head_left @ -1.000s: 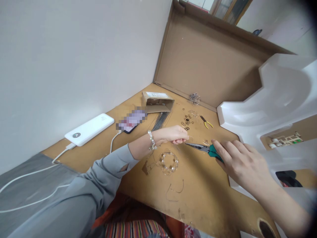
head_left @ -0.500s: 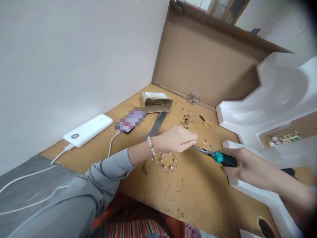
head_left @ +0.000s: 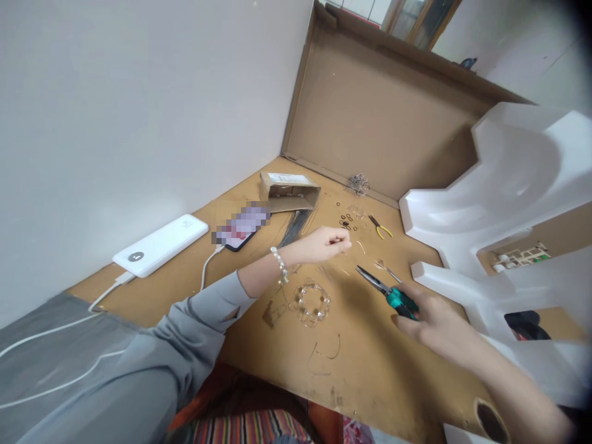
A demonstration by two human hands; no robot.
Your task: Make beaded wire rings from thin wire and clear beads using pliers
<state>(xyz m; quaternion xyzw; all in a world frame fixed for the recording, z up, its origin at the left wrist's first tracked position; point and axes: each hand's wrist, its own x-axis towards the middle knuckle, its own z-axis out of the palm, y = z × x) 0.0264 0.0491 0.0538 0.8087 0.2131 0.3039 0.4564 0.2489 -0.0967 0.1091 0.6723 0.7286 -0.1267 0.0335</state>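
right of the middle, the right hand (head_left: 435,319) gripped the pliers (head_left: 379,283), long tips spread, pointing up-left near the left hand (head_left: 321,245). its fingers were pressed together; i couldn't tell on what.

Lit softly and fairly bright, with pale glare low on the wall (head_left: 152,117). Darkened by a broad, soft-edged shadow towards the near edge of the desk (head_left: 296,351). Slightly soft around the right hand (head_left: 432,320), coarsely pixelated over the phone (head_left: 243,228), stretched and blackened at the upper right corner.
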